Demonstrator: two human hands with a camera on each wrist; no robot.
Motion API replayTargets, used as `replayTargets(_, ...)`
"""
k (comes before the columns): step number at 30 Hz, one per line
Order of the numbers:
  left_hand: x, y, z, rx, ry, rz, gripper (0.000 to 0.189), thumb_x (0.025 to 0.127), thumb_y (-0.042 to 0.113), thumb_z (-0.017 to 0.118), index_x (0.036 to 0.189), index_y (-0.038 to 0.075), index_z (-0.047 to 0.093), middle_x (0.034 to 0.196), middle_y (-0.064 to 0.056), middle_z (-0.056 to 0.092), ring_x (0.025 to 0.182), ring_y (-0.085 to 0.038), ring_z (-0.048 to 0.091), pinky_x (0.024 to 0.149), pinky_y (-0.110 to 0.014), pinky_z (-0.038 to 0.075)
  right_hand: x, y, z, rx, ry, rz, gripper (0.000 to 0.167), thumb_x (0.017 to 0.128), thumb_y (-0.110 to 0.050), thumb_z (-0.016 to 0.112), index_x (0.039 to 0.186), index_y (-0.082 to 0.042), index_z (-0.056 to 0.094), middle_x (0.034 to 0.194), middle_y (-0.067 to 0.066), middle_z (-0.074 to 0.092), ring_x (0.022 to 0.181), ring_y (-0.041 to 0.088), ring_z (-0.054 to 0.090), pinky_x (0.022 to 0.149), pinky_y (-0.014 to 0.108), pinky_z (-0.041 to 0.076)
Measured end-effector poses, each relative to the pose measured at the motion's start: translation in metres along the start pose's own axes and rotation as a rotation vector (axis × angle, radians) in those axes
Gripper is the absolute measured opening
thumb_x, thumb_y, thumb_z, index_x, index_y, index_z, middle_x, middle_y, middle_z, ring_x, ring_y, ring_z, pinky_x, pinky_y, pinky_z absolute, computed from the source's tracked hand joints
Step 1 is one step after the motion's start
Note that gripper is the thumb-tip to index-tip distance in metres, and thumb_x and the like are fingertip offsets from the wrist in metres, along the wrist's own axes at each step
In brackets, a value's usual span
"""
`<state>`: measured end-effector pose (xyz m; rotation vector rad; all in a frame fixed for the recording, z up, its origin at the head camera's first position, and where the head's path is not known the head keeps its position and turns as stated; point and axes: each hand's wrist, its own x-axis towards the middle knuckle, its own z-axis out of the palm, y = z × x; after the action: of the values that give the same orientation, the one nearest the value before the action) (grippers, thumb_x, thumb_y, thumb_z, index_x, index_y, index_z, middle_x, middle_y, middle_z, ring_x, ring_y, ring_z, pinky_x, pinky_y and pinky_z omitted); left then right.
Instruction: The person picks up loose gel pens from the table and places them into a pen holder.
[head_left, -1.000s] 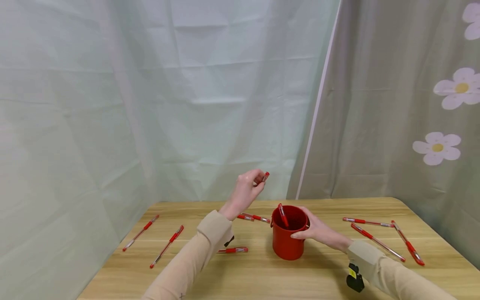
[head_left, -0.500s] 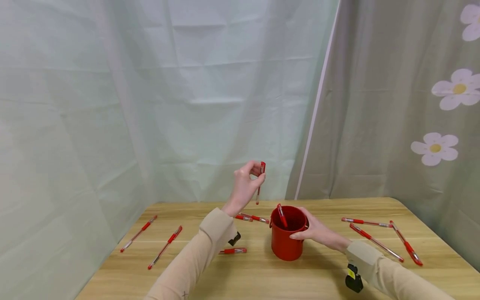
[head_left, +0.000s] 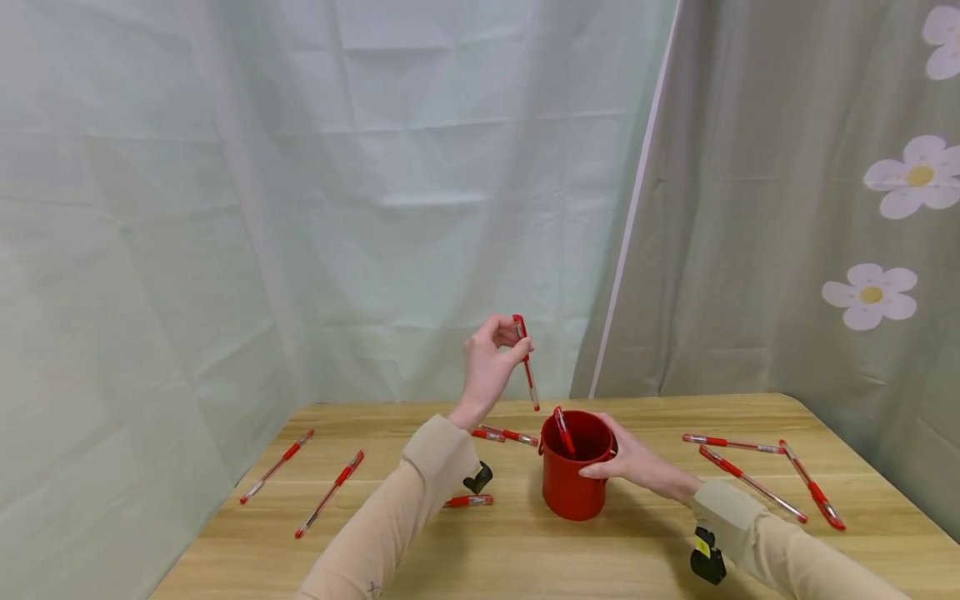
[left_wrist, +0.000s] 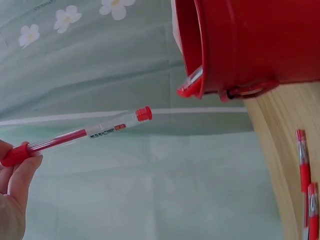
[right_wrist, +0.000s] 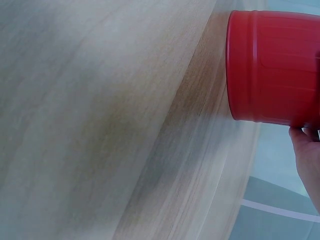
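Note:
Up above the table, my left hand (head_left: 491, 358) pinches a red gel pen (head_left: 530, 379) near its capped top; the pen hangs nearly upright, lower end just left of and above the bucket's rim. In the left wrist view the pen (left_wrist: 90, 134) shows a clear barrel and red end plug, apart from the bucket. The red bucket (head_left: 572, 483) stands upright on the table, with my right hand (head_left: 637, 462) gripping its right side, thumb at the front near the rim. Another pen (head_left: 564, 433) leans inside, its red cap above the rim. In the right wrist view the bucket (right_wrist: 280, 67) hides most of the fingers.
Two pens lie at the table's left, one being a red pen (head_left: 330, 493). Behind the left forearm lie more pens, including a partly hidden pen (head_left: 471, 501). Several pens, one a long pen (head_left: 753, 483), lie right. Curtains (head_left: 450, 208) hang behind the wooden table (head_left: 525, 567).
My left hand has risen slightly and turned the pen from mostly hidden to hanging tip down, its lower end swinging toward the bucket. The right hand and bucket stay put.

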<state>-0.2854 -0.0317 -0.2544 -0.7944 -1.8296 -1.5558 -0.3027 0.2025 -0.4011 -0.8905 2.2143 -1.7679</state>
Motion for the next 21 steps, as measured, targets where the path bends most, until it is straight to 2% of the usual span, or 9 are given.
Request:
replayTargets(2, 0.000, 0.001, 0.001, -0.024, -0.009, -0.015, 0.012, 0.081, -0.010, 0.060, 0.090, -0.012, 0.052, 0.080, -0.024, 0.058, 0.072, -0.035, 0.058, 0.062, -0.030, 0.051, 0.000, 0.000, 0.000, -0.008, 0.004, 0.004, 0.069, 0.079, -0.006, 0.069, 0.135, -0.007, 0.028, 0.129, 0.016, 0.040, 0.115, 0.033, 0.039, 0.087, 0.042, 0.038)
replayTargets(6, 0.001, 0.002, 0.005, -0.068, -0.017, -0.060, 0.014, 0.081, -0.010, 0.059, 0.091, -0.014, 0.051, 0.082, -0.025, 0.057, 0.074, -0.036, 0.057, 0.063, -0.030, 0.051, 0.000, 0.001, -0.001, -0.033, 0.009, 0.004, 0.069, 0.079, -0.010, 0.070, 0.134, -0.008, 0.030, 0.129, 0.015, 0.041, 0.115, 0.033, 0.039, 0.087, 0.042, 0.037)
replayTargets(15, 0.001, -0.004, 0.014, -0.181, -0.016, -0.153, 0.014, 0.081, -0.013, 0.057, 0.091, -0.015, 0.047, 0.083, -0.025, 0.052, 0.076, -0.040, 0.056, 0.066, -0.042, 0.050, 0.000, 0.000, 0.001, -0.031, 0.007, 0.001, 0.067, 0.079, -0.010, 0.070, 0.134, -0.009, 0.031, 0.128, 0.013, 0.042, 0.114, 0.031, 0.040, 0.088, 0.041, 0.037)
replayTargets(21, 0.000, -0.011, 0.021, -0.196, -0.025, -0.208, 0.015, 0.082, -0.011, 0.057, 0.093, -0.012, 0.048, 0.083, -0.022, 0.054, 0.078, -0.038, 0.059, 0.067, -0.037, 0.051, -0.001, -0.001, 0.003, -0.026, 0.007, 0.000, 0.067, 0.079, -0.010, 0.070, 0.134, -0.009, 0.031, 0.128, 0.013, 0.042, 0.114, 0.030, 0.040, 0.088, 0.042, 0.037)
